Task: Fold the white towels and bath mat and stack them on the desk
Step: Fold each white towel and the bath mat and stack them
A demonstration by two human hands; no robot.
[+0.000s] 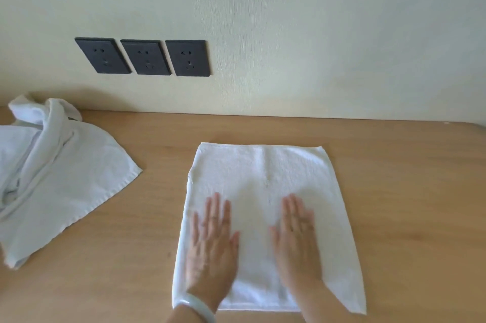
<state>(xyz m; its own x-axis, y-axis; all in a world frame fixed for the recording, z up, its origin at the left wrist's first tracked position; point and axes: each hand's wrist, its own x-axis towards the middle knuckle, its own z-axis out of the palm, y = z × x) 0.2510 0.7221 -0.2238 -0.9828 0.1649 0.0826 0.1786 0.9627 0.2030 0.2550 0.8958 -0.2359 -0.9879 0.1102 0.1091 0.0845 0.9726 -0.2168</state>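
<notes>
A folded white towel (265, 172) lies flat on the wooden desk (394, 191), roughly rectangular, in the middle of the view. My left hand (211, 246) presses flat on its near left part, fingers straight and pointing away from me. My right hand (298, 241) lies flat on the towel's near right part in the same way. A pale bangle (196, 305) sits on my left wrist. A second white cloth (60, 178), crumpled and unfolded, lies at the desk's left side, apart from both hands.
The desk meets a cream wall (315, 33) at the back. Three dark wall sockets (143, 57) sit in a row above the desk's left half. Bare wood shows between the two cloths and to the right of the folded towel.
</notes>
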